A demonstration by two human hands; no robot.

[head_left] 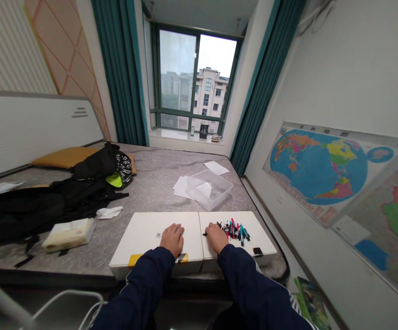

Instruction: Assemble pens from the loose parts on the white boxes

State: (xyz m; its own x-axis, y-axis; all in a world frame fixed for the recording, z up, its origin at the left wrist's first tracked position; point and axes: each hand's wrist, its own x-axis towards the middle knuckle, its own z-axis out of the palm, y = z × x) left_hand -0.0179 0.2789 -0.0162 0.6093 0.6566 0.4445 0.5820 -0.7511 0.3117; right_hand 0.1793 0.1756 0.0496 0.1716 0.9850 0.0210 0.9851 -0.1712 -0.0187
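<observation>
Two white flat boxes or boards (154, 243) lie side by side at the near edge of a grey mattress (157, 178), with yellow and black tape at their front edges. My left hand (172, 239) rests palm down on the left panel, holding nothing. My right hand (216, 237) lies on the right panel (257, 238), just left of a pile of coloured marker pens (233, 231). A dark pen tip (204, 234) pokes out beside its fingers, and I cannot tell whether they grip it. Navy sleeves with white stripes cover both forearms.
Behind the boards stands a transparent plastic box (209, 189) beside loose white papers (181, 187). A black bag (30, 211), a black backpack (99, 165) and a tissue pack (68, 234) lie to the left. A world map (317, 167) hangs on the right wall.
</observation>
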